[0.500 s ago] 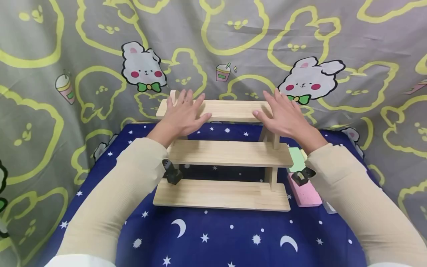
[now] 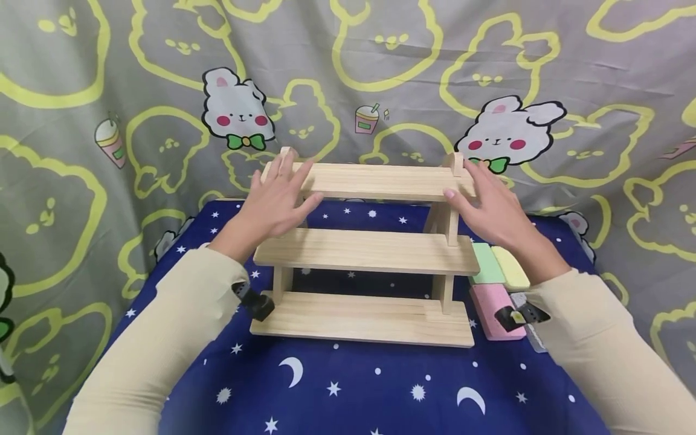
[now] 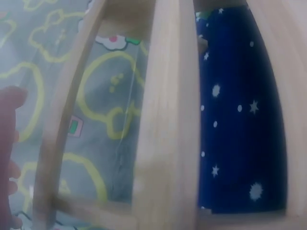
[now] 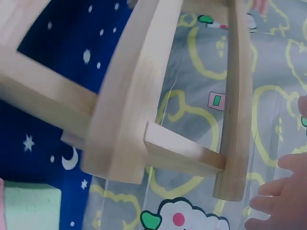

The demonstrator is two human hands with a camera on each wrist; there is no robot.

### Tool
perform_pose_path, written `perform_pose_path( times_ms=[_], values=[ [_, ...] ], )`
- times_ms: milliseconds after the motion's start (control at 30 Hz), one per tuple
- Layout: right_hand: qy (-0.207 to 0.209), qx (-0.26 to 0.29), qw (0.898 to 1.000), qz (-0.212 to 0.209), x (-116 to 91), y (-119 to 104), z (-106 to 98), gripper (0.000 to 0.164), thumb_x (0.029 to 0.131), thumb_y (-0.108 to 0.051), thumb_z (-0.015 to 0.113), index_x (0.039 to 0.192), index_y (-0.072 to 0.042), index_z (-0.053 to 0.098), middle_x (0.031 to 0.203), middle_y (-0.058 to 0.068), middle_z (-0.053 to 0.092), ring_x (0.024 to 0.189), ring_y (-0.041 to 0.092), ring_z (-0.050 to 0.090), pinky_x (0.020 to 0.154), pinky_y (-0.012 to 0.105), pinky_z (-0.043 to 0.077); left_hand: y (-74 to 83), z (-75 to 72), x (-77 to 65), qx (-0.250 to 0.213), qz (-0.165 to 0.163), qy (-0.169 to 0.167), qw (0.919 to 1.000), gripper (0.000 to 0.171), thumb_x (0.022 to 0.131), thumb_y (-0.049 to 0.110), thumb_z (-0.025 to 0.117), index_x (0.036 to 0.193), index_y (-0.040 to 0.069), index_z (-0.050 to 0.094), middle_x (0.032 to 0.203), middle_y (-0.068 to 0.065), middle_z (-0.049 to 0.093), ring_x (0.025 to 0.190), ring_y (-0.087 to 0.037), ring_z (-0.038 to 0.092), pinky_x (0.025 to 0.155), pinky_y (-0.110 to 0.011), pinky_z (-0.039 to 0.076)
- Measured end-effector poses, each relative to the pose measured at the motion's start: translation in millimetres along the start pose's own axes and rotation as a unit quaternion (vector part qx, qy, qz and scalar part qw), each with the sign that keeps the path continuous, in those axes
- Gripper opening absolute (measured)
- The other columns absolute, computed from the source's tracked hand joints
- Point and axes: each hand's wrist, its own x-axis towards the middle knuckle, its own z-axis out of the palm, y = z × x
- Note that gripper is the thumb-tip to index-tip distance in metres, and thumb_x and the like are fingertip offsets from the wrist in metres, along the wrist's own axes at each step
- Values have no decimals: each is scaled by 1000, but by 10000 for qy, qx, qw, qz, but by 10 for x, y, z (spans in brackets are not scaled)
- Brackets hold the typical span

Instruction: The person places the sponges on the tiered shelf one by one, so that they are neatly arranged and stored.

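Note:
A three-tier wooden shelf point(image 2: 367, 249) stands upright on a dark blue cloth, its steps rising toward the back. My left hand point(image 2: 274, 202) is at the left end of the top board point(image 2: 375, 181), fingers spread and straight, overlapping it in the head view. At the right end is my right hand point(image 2: 497, 202), its fingers also extended and thumb near the board's front edge. Neither hand grips anything. Fingers of the left hand point(image 3: 7, 163) show at the left wrist view's edge; those of the right hand point(image 4: 283, 196) appear apart from the wood in the right wrist view.
Right of the shelf lie a green block point(image 2: 487, 264), a yellow block point(image 2: 511, 267), a pink block point(image 2: 496, 311) and a greyish piece point(image 2: 535, 338) partly behind the wrist camera. A patterned grey curtain point(image 2: 380, 78) hangs close behind the shelf.
Both hands have moved apart, the left one leftward and the right one rightward, toward the top board's ends. The shelf stands in the same place.

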Motion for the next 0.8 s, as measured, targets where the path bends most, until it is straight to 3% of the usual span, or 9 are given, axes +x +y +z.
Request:
perform_pose_path(
  times_ms=[300,533,600,800],
  values=[
    [309,433,9981,305,-288,124,64,77,93,-51,46,152,-17,11,157,14,11,142,39,10,104,68,13,-286,205,-333,-770,-324,221,9963,74,95,58,28,153,17,8,157,-19,0,144,-36,-2,107,-66,7],
    [489,544,9950,681,-576,326,110,77,93,-47,49,152,-16,10,155,20,16,138,46,17,99,70,19,-439,416,-599,-1651,-465,921,9809,74,96,44,39,152,17,0,157,-13,-13,143,-39,0,106,-65,14],
    [544,581,9938,781,-663,397,136,77,93,-46,49,152,-15,11,153,22,19,137,47,20,97,70,21,-488,467,-643,-1850,-546,911,9770,75,96,42,40,152,15,-2,157,-14,-9,143,-39,1,107,-65,13],
    [608,740,9908,957,-894,555,263,77,94,-42,50,151,-7,11,148,30,24,133,50,26,96,69,25,-632,649,-728,-2522,-952,466,9618,79,97,41,41,151,11,-9,157,-18,-3,143,-40,3,110,-61,11]
  ],
)
